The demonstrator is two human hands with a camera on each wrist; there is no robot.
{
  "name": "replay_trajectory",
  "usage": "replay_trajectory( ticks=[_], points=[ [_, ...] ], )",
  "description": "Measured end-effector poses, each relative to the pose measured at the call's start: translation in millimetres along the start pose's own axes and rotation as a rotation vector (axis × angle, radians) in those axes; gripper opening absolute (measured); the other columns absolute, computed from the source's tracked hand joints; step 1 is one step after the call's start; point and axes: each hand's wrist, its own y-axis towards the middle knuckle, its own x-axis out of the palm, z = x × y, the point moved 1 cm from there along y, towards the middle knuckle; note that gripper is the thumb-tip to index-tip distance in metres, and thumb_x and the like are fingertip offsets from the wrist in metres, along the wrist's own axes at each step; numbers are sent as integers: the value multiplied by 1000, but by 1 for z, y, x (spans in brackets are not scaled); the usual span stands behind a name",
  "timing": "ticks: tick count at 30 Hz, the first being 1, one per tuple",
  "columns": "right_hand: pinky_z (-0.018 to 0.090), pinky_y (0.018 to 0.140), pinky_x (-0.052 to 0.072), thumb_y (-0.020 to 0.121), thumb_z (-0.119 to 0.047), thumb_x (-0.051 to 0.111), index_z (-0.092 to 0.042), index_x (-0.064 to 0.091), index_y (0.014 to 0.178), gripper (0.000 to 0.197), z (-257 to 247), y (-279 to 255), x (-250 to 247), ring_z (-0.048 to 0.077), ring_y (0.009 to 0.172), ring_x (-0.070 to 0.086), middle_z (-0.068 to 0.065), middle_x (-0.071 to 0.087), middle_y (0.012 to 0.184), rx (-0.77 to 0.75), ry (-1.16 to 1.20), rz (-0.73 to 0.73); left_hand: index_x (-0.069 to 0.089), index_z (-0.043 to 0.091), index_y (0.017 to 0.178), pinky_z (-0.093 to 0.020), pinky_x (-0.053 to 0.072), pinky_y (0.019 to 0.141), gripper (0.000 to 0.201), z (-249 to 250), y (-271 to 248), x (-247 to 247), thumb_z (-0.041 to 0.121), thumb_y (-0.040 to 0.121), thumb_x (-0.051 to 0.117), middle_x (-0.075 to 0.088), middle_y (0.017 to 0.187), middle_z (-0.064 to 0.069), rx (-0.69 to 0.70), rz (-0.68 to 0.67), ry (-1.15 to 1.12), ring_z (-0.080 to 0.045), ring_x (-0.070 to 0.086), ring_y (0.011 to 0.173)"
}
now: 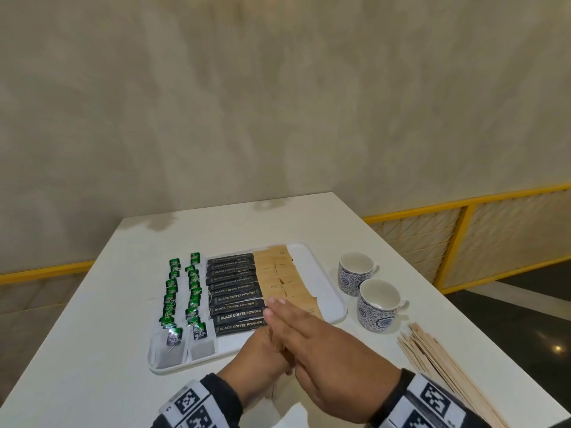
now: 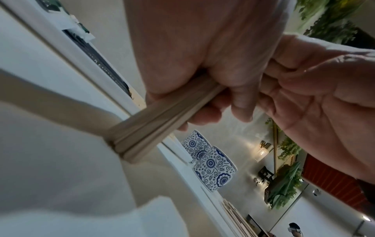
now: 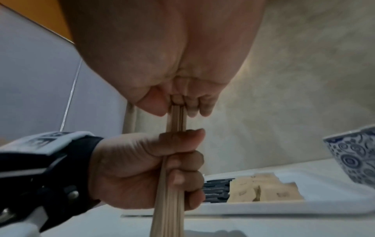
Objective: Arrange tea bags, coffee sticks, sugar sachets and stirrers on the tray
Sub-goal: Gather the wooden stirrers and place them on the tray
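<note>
A white tray (image 1: 312, 267) holds rows of green-tagged tea bags (image 1: 182, 291) on its left, black coffee sticks (image 1: 238, 298) in the middle and brown sugar sachets (image 1: 284, 276) to their right. At the tray's near edge my left hand (image 1: 259, 350) grips a bundle of wooden stirrers (image 3: 170, 192) held upright, its lower end on the table. My right hand (image 1: 324, 350) lies over the bundle's top end, fingers straight, and hides most of it in the head view. The right part of the tray is bare.
Two blue-patterned cups (image 1: 355, 273) (image 1: 378, 305) stand right of the tray. A loose pile of stirrers (image 1: 432, 359) lies on the white table (image 1: 123, 304) near its right edge. Beyond that edge the floor drops away by a yellow railing.
</note>
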Motion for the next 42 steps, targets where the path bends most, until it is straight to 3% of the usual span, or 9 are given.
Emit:
replay_trajectory(
  ticks=[6, 9, 11, 15, 21, 25, 30, 35, 42],
  points=[
    [10, 114, -6, 96, -22, 25, -25, 1, 155, 63, -3, 2, -7, -6, 144, -11, -15, -15, 158, 55, 73, 28, 62, 5, 84, -24, 44, 68, 12, 1, -1, 1, 13, 76, 58, 59, 81, -25, -54, 18, -31, -20, 52, 77],
    [5, 107, 16, 98, -28, 44, -27, 19, 152, 60, 1, 1, -13, -7, 135, 24, -14, 27, 153, 203, 144, 205, 66, 18, 76, -25, 41, 70, 24, 8, -5, -1, 41, 83, 64, 58, 72, -5, -39, 94, -194, -17, 52, 71],
    [0, 83, 29, 91, -38, 54, -33, 46, 134, 44, 1, 3, -12, -15, 99, 45, -16, 52, 124, 232, 211, 202, 68, 20, 98, -25, 44, 76, 32, 19, -8, -4, 48, 89, 56, 66, 85, 0, -24, 135, -311, -12, 61, 80],
    [11, 64, 39, 87, -39, 60, -25, 57, 105, 23, -10, 23, -3, -1, 76, 52, -9, 60, 93, 196, 318, 155, 63, 18, 118, -27, 54, 71, 53, 30, -5, -13, 49, 77, 48, 73, 76, 6, -121, 90, -538, -3, 70, 72],
    [27, 62, 52, 90, -26, 52, -17, 55, 104, 17, 0, 64, -15, 18, 67, 63, 1, 61, 77, 300, 355, -68, 64, 12, 115, -40, 49, 87, 101, 36, 5, -34, 65, 31, 85, 75, 102, -6, -130, 207, -622, -20, 68, 100],
    [18, 60, 41, 91, -20, 54, -30, 48, 69, 24, 6, 94, -31, 8, 71, 54, -6, 54, 75, 239, 305, -147, 54, 15, 127, -36, 49, 77, 69, 37, 7, -42, 48, 69, 71, 70, 115, -11, -119, 260, -762, -20, 66, 94],
    [34, 75, 48, 93, -19, 48, -4, 55, 102, 19, 4, 123, -25, 27, 89, 59, 14, 62, 99, 239, 190, -220, 47, 15, 134, -40, 47, 99, 41, 42, 21, -49, 24, 94, 48, 65, 120, -19, -167, 357, -1038, -26, 61, 112],
    [25, 59, 38, 92, -19, 49, -14, 51, 88, 7, 12, 122, -19, 19, 76, 51, 7, 56, 84, 193, 296, -209, 60, 3, 119, -41, 44, 97, 34, 36, 21, -53, 21, 91, 52, 71, 100, -18, -185, 339, -1118, -25, 65, 101],
    [32, 80, 53, 92, -29, 48, -29, 61, 103, 18, 24, 105, -15, 15, 89, 64, -1, 68, 100, 182, 532, -116, 73, 1, 94, -41, 49, 72, 44, 25, 19, -59, 38, 80, 54, 63, 95, -21, -146, 280, -1048, -30, 61, 79]
  ],
)
